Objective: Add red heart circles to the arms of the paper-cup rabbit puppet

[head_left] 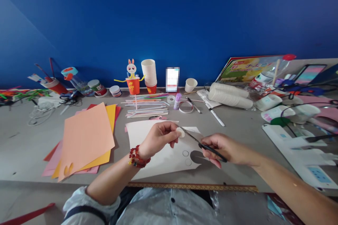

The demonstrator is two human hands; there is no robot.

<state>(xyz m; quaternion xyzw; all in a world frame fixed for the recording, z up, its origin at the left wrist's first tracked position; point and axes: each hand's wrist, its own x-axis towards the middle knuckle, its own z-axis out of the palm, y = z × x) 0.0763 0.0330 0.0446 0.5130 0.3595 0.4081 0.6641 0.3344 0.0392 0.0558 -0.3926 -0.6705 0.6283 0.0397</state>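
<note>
Both forearms (pixel 113 174) are angling inward, left hand (pixel 161 135) pinching a small pale disc (pixel 180 132), right hand (pixel 224 145) gripping black-handled scissors (pixel 212 150).

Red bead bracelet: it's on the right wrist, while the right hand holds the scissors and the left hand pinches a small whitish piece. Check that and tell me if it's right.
Not quite: the head view shows the red bead bracelet on the left wrist. The right hand does hold the scissors, and the left hand pinches a small whitish piece.
</note>
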